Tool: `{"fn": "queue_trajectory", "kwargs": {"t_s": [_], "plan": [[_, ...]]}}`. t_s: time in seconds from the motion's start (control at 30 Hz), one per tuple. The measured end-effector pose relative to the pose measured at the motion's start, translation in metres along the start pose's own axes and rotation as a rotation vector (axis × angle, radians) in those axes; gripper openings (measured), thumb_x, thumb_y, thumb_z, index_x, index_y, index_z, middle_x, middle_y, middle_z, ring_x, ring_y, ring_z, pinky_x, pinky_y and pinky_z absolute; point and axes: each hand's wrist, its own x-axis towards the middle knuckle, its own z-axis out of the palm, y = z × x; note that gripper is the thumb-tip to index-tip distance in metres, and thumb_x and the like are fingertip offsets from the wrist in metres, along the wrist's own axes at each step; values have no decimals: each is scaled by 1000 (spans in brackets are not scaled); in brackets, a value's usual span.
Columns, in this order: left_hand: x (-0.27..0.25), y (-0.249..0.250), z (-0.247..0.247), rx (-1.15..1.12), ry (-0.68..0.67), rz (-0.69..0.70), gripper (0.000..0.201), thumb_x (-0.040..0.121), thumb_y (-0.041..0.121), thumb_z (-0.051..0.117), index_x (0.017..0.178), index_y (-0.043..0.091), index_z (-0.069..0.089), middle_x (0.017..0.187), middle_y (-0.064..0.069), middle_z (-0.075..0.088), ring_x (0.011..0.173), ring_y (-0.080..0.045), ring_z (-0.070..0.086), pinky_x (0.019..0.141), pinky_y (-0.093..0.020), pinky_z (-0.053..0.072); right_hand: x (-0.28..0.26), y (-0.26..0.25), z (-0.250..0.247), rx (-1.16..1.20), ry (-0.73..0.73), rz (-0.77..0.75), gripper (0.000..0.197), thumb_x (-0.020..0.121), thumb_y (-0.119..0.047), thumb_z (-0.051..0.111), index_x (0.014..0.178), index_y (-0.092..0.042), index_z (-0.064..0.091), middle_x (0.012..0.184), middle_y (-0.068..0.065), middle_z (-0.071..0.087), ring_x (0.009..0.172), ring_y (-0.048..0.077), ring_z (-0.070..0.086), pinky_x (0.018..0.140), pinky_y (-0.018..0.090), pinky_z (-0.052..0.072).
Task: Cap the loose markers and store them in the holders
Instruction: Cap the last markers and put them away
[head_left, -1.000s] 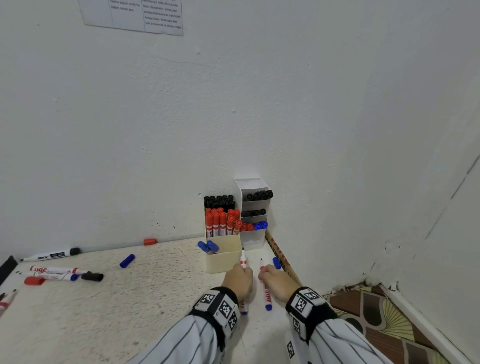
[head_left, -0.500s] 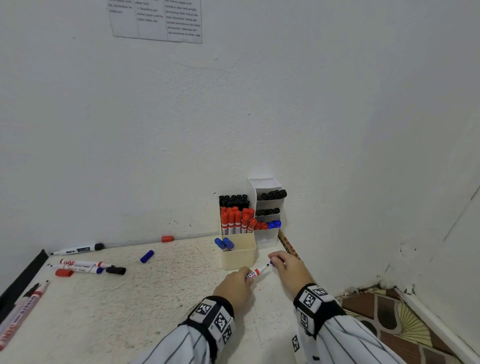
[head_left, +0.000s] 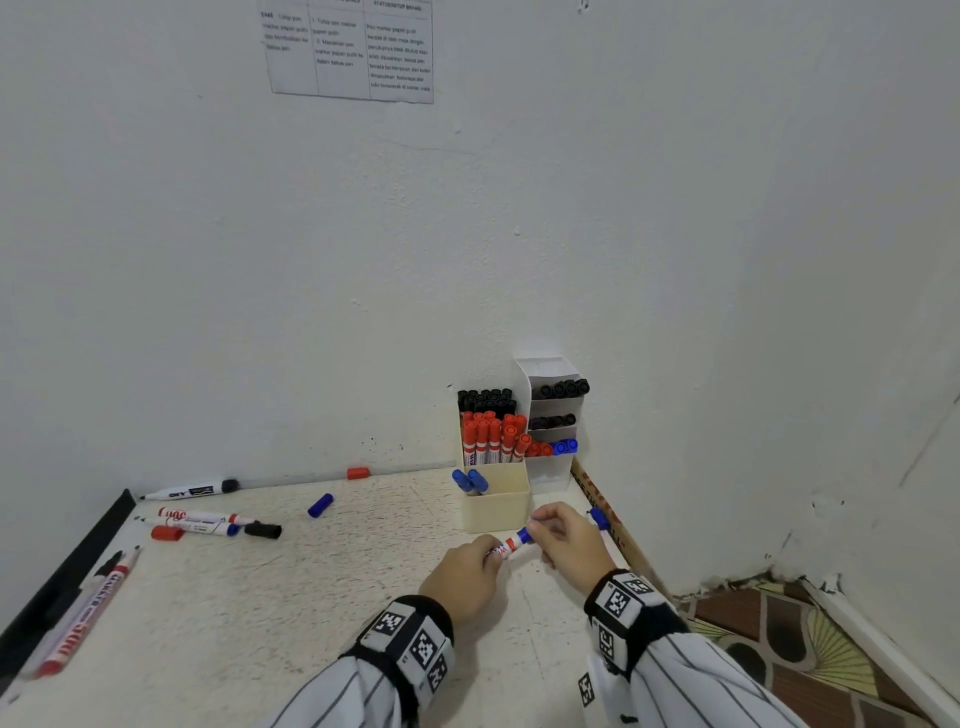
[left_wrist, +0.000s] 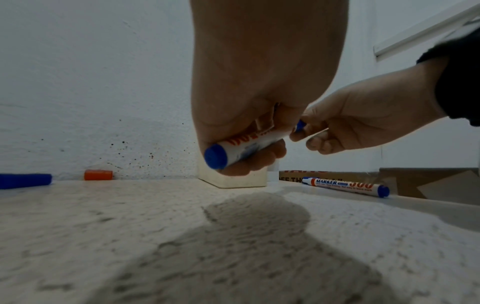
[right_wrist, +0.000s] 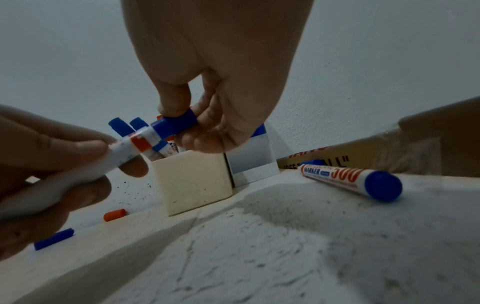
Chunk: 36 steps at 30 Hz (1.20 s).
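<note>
A white marker (head_left: 511, 543) with a blue end is held just above the table, in front of the beige holder (head_left: 498, 506). My left hand (head_left: 491, 555) grips its barrel (left_wrist: 249, 144). My right hand (head_left: 543, 531) pinches a blue cap (right_wrist: 174, 124) that sits over the marker's tip. A second blue marker (right_wrist: 348, 179) lies capless on the table to the right, mostly hidden behind my right hand in the head view. The white tiered holder (head_left: 553, 467) stands against the wall beside the beige one, both holding several capped markers.
Loose on the left of the table lie a black marker (head_left: 189, 490), two more markers (head_left: 197, 522), a red cap (head_left: 167, 532), a black cap (head_left: 263, 530), a blue cap (head_left: 320, 505) and a red cap (head_left: 358, 473). Several markers (head_left: 83, 618) rest at the left edge. Cardboard (head_left: 618, 540) lines the right edge.
Both hands lifted off the table with the marker. Half a second ago its tip was bare; now the blue cap in my right hand covers the tip.
</note>
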Motion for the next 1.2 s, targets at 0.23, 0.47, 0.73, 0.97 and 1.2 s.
{"fn": "queue_trajectory", "kwargs": {"t_s": [0.23,0.47,0.73,0.97,1.2], "plan": [[-21,6,-16,54,-3,-51,41,98,47,28,80,18,51,80,0,58,78,-20,53,70,-31,38,-10,-25,22,-282,-91,42,44,100,-38,28,71,-14,52,85,8,56,83,21,49,76,27,34],[-33,15,-39,-364,-186,-154,43,98,49,26,71,17,38,59,3,33,39,-10,21,38,-16,17,-15,-31,33,-95,-103,-63,40,101,-27,31,63,-16,38,59,1,38,59,15,37,63,28,32],[-25,11,-37,-452,-113,-35,19,100,25,37,102,19,55,76,3,53,62,-9,45,62,-23,40,-15,-41,19,-190,-247,-133,40,100,-37,25,69,-23,46,64,-5,46,60,7,43,62,19,35],[-3,54,-57,-506,452,233,13,92,15,55,90,27,53,87,10,60,77,-1,59,72,-14,49,8,2,-31,-738,14,191,23,92,-28,45,109,-17,54,118,5,51,109,23,51,92,29,42],[36,67,-61,-338,551,305,22,91,5,50,101,24,46,84,2,60,75,-8,59,71,-17,48,11,28,-40,-859,-25,267,61,91,-12,48,144,-10,20,146,11,30,130,23,39,108,26,35]]}}
